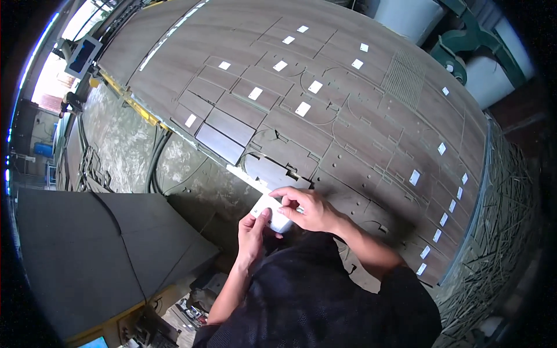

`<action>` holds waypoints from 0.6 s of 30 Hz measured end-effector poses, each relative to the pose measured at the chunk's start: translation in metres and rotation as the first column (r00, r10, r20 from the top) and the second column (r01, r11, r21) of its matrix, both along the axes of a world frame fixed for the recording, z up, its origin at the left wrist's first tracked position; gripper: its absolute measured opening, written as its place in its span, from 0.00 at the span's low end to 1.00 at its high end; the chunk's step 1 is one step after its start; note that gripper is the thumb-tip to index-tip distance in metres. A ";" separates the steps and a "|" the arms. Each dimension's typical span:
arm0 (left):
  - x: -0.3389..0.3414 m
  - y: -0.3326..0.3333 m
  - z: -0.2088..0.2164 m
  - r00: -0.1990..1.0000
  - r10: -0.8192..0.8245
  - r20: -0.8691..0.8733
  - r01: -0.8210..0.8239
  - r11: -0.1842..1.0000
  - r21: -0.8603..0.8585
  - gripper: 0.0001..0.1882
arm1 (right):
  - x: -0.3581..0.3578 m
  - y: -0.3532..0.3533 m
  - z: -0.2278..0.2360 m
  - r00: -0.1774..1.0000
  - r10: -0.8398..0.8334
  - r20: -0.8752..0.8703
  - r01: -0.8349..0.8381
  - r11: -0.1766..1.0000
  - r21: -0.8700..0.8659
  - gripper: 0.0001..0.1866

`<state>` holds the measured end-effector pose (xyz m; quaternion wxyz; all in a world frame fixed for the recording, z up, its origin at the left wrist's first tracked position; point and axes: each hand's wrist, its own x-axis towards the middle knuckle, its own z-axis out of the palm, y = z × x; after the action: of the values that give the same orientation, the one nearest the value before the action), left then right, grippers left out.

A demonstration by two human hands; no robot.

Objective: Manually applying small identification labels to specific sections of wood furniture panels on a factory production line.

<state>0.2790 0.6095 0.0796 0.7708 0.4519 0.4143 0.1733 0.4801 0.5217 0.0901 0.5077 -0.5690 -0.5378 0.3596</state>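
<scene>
In front of my body, at the edge of a large brown board (360, 116), I hold a white bundle of labels (268, 205). My left hand (251, 236) is closed around its lower left side, with the thumb pressed on its face. Fingers of my right hand (310, 210) pinch its upper right part, the thumb against the face. Just beyond my hands lies a grey cut piece (270, 170) with a rounded end. Two grey-blue rectangular panels (229, 129) lie to its left. Whatever lies behind the bundle is hidden.
Several white labels (303, 109) lie spread over the cut board. A dark grey slab (87, 249) stands at left, and a yellow rail (136, 106) runs along the board's left edge. Green machinery (473, 37) is at far right, above heaped offcut strips (499, 232).
</scene>
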 end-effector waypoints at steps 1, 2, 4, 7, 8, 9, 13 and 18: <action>0.001 -0.001 0.001 0.998 -0.001 0.058 0.004 0.998 -0.057 0.16 | -0.002 -0.004 0.001 1.000 -0.016 -0.022 0.016 1.000 0.006 0.19; 0.000 -0.001 0.004 0.993 0.006 0.115 0.007 0.993 -0.115 0.18 | -0.004 -0.006 0.004 0.999 -0.029 -0.045 0.029 1.000 0.010 0.19; 0.006 0.001 0.017 0.997 0.009 0.079 -0.002 0.996 -0.092 0.21 | -0.014 -0.011 0.000 0.995 -0.089 -0.040 0.089 0.996 -0.004 0.19; 0.001 0.010 0.030 0.991 -0.064 0.117 0.067 0.998 -0.022 0.19 | -0.034 -0.017 0.011 0.978 -0.179 -0.110 0.184 0.982 0.036 0.18; -0.001 0.015 0.028 0.991 -0.083 0.101 0.083 0.997 0.001 0.18 | -0.036 -0.018 0.013 0.976 -0.198 -0.088 0.206 0.973 0.100 0.18; -0.002 0.019 0.031 0.994 -0.085 0.074 0.085 0.996 0.002 0.18 | -0.041 -0.019 0.018 0.963 -0.213 -0.167 0.221 0.975 0.029 0.18; -0.015 0.030 0.029 0.990 -0.057 0.131 0.059 0.998 -0.006 0.18 | -0.060 -0.014 0.028 0.958 -0.223 -0.180 0.229 0.973 0.011 0.19; -0.038 0.034 0.050 0.984 -0.072 0.163 0.076 0.997 -0.019 0.17 | -0.092 -0.011 0.044 0.964 -0.218 -0.155 0.221 0.975 0.003 0.19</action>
<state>0.2412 0.6432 0.1297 0.8133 0.4418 0.3354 0.1756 0.3877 0.5103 0.1340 0.5901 -0.5903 -0.4344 0.3386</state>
